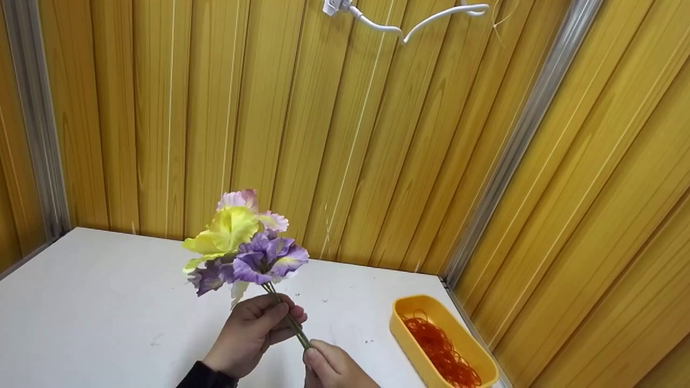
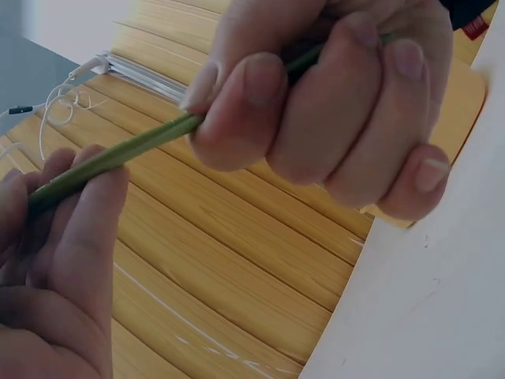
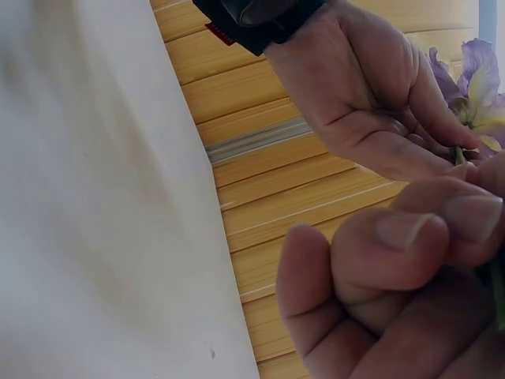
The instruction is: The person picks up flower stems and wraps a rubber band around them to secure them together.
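A bunch of artificial irises, with yellow, purple and pink blooms, is held tilted above the white table. My left hand pinches the green stems between thumb and fingers, just below the blooms. Lower on the same stems, my right hand grips them with thumb and curled fingers. In the left wrist view the stems run from the left hand into the right hand. The right wrist view shows part of a purple bloom beyond the left hand.
A yellow-orange bin with a heap of red rubber bands stands at the table's right side. Wood-patterned walls close off the back and right of the white table. A white cable hangs high on the back wall.
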Motion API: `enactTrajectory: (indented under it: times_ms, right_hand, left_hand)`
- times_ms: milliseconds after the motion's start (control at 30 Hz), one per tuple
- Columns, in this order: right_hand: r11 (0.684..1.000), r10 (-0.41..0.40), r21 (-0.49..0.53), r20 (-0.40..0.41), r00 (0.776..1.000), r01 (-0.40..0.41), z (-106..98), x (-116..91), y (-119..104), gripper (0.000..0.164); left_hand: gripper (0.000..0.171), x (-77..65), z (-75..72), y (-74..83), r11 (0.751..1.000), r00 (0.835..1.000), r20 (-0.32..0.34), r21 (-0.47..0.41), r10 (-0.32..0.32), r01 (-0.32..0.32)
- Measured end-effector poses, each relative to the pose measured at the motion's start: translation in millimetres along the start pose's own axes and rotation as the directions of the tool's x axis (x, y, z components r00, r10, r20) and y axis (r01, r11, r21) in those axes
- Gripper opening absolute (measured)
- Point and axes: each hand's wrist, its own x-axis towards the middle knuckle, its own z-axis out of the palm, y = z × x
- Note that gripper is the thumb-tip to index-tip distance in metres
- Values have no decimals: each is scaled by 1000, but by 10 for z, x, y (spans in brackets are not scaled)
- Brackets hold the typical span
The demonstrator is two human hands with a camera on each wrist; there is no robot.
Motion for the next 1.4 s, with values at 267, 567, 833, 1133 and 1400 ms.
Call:
enactTrajectory:
  times_ms: [267,567,833,1133,1400]
  right_hand:
    - [1000,-1,11,-1,1000,1,2,20,49,41]
    - [1000,12,-28,15,1000,-11,-7,30,70,44]
    - [999,-4,-48,-8,1000,4,42,59,93,42]
    - [997,59,-48,-74,996,-62,83,57,81,38]
    - [917,37,-393,-85,996,-67,-207,54,-75,34]
  left_hand:
    - [24,-6,38,44,999,988,-149,18,-27,30]
    - [10,7,13,13,998,994,-100,-49,-33,28]
    - [7,15,-10,-9,997,985,-156,-50,-70,62]
    - [8,50,-20,-45,995,972,-217,-72,-89,75]
    - [9,37,-111,-13,992,937,-332,-92,-109,83]
